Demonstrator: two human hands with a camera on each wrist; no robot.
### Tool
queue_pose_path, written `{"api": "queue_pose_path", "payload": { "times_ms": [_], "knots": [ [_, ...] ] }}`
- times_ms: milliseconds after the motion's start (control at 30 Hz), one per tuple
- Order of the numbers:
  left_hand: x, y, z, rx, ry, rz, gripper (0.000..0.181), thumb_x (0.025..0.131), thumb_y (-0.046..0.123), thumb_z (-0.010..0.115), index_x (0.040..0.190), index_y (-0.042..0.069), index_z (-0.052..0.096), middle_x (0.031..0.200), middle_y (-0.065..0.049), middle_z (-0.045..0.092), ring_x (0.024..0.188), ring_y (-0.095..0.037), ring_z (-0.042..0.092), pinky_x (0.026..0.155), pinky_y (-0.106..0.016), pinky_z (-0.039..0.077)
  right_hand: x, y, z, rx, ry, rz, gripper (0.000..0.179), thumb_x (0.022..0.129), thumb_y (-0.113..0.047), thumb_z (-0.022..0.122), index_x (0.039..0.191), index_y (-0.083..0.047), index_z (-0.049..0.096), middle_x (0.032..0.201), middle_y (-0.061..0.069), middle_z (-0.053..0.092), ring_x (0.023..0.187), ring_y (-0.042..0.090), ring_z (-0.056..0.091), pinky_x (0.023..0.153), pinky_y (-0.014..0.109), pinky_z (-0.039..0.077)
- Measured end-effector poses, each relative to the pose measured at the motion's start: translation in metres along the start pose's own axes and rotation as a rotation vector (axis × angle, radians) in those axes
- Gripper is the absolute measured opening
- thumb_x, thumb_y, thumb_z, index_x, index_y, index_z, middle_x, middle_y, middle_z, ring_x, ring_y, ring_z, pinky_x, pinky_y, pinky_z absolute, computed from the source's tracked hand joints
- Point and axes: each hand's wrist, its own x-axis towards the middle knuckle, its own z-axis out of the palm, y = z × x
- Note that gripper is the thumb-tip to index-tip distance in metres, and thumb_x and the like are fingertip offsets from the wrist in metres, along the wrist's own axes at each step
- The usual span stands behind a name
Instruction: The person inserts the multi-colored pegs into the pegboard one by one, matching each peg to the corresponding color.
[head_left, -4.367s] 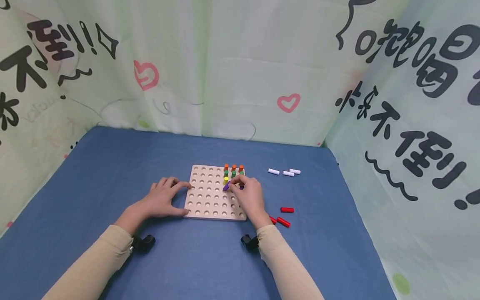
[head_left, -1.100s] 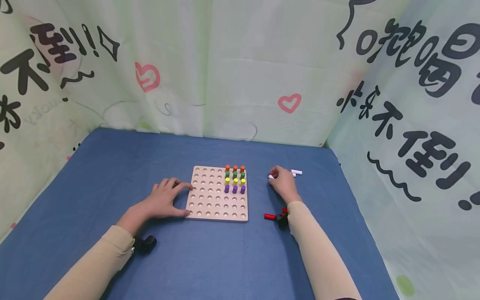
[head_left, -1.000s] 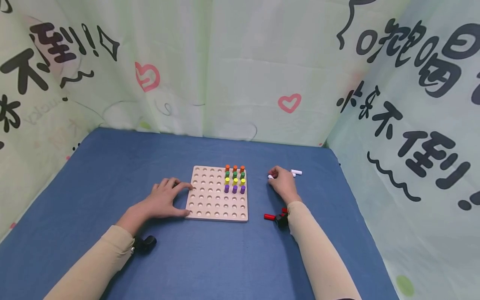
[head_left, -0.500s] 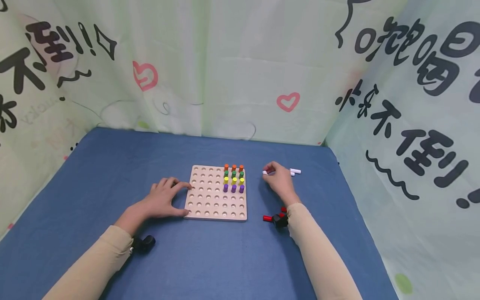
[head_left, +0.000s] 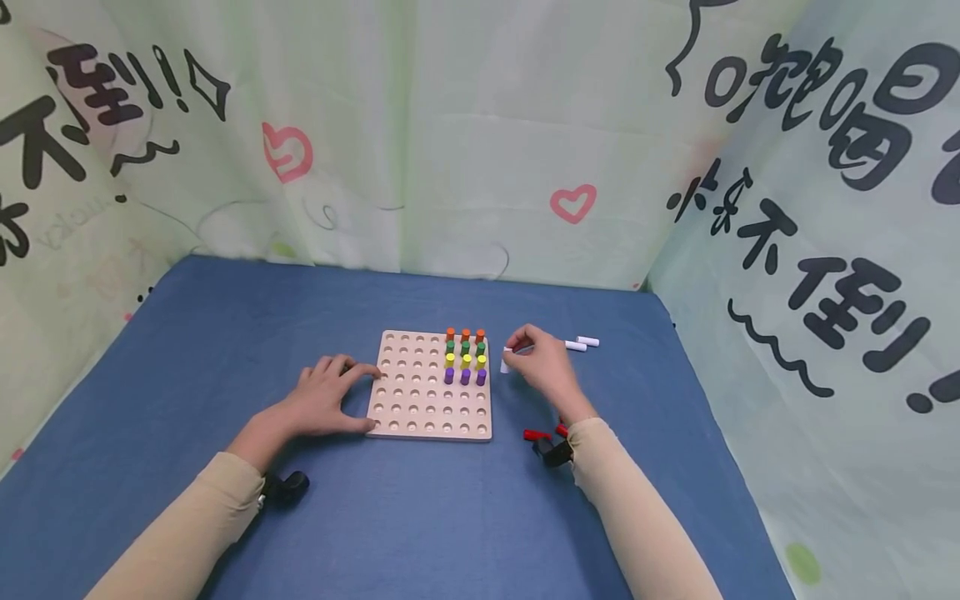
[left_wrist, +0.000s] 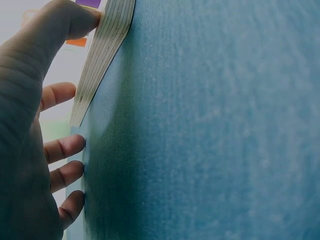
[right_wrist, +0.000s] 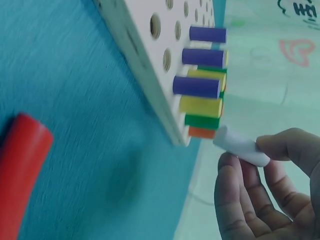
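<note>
My left hand (head_left: 326,400) rests at the left side of a pale wooden pegboard (head_left: 435,437), thumb and index fingertip touching its edge, the other fingers spread loosely. Three-peg rows of orange, green, yellow and purple pegs (head_left: 449,377) stand in its right-hand holes. Just off the board's right edge, my right hand (head_left: 551,367) pinches a white peg (head_left: 506,364) between thumb and fingers, roughly upright in the head view. The right wrist view shows this white peg (right_wrist: 240,146) raised off the blue cloth, overlapping the orange peg's end.
Two more white pegs (head_left: 588,342) lie on the blue cloth behind my right hand. Red pegs (head_left: 536,435) lie near my right wrist, partly hidden by the wrist camera. A printed curtain (head_left: 465,167) hangs round the table's back and sides.
Purple pegs now fill a row of three, and the right hand has left them for the white pegs. It has picked one up, carried it left towards the board and turned it upright. Left hand unchanged.
</note>
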Motion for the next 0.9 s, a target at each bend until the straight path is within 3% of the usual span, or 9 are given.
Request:
{"api": "queue_pose_path", "payload": {
  "times_ms": [400,900],
  "knots": [
    [-0.002,0.001,-0.002,-0.002,0.006,0.000,0.070,0.079,0.060,0.080,0.139,0.032,0.057,0.134,-0.015,0.051,0.124,-0.043,0.045,0.089,-0.062,0.036,-0.017,-0.005,0.013,-0.010,-0.088,-0.032,0.013,0.090,-0.020,0.079,0.092,-0.014,0.067,0.098,0.005,0.072,0.081,0.019,0.064,0.067,0.032,0.050],
    [-0.001,0.001,0.000,-0.006,0.004,-0.007,0.070,0.079,0.060,0.080,0.139,0.033,0.057,0.133,-0.014,0.052,0.125,-0.042,0.044,0.091,-0.061,0.036,-0.024,0.001,0.025,0.010,-0.098,-0.055,0.013,0.089,-0.017,0.082,0.088,-0.014,0.069,0.091,0.003,0.070,0.080,0.020,0.062,0.070,0.031,0.052]
  ]
}}
